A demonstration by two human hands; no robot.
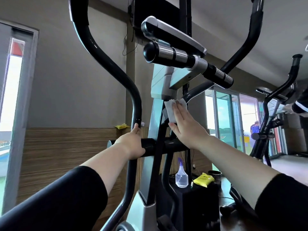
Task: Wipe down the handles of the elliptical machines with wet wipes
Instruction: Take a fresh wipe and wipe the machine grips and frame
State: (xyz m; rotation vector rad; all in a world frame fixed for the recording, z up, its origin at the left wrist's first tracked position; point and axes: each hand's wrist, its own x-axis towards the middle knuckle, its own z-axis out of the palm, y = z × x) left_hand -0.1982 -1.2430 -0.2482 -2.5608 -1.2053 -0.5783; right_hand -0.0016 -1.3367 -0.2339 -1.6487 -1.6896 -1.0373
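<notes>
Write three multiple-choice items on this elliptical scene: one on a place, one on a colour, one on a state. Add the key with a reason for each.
1. Where does the spray bottle stand?
A. On the window ledge
B. On a dark stand beside a yellow wipe pack
C. On top of the console

2. What colour is the bottle's trigger head?
A. Red
B. Purple
C. Green

3. How is the right hand placed?
A. Flat, pressing the white wipe against the elliptical frame
B. Clenched and empty
C. Curled round a bottle

Key:
1 B, as bottle and pack sit side by side on the stand, low behind the machine.
2 B, as the spray head shows purple above the clear body.
3 A, as straight fingers lie over the wipe.
</notes>
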